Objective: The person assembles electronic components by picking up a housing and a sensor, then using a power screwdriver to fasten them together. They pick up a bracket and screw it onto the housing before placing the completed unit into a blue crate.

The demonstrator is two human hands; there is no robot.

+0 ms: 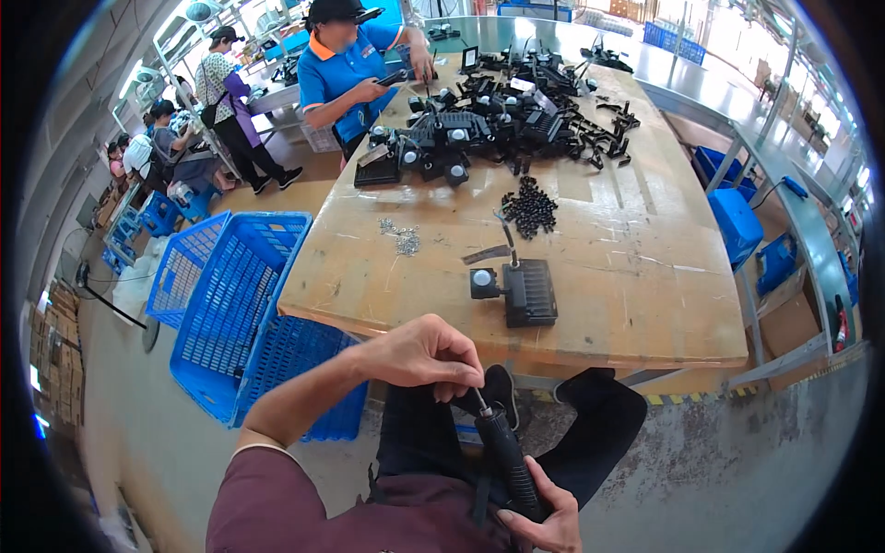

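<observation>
My right hand (550, 518) is wrapped round the black grip of an electric screwdriver (507, 465), which points up and away from my lap. At the tip of its thin metal bit (480, 399), the fingers of my left hand (426, 354) are pinched together. Whatever lies between those fingertips is too small to make out. Just beyond, near the table's front edge, rests a black finned floodlight housing (530, 295). A motion sensor with a white dome (483, 281) is attached at its left side, and a cable and a dark strip stick out behind.
The wooden table (636, 304) bears a pile of small black parts (528, 207), scattered silver screws (406, 241) and a large heap of black lamps (498, 120). Blue plastic crates (230, 323) stand at the left. Across the table a co-worker in a blue shirt (346, 78) handles a part.
</observation>
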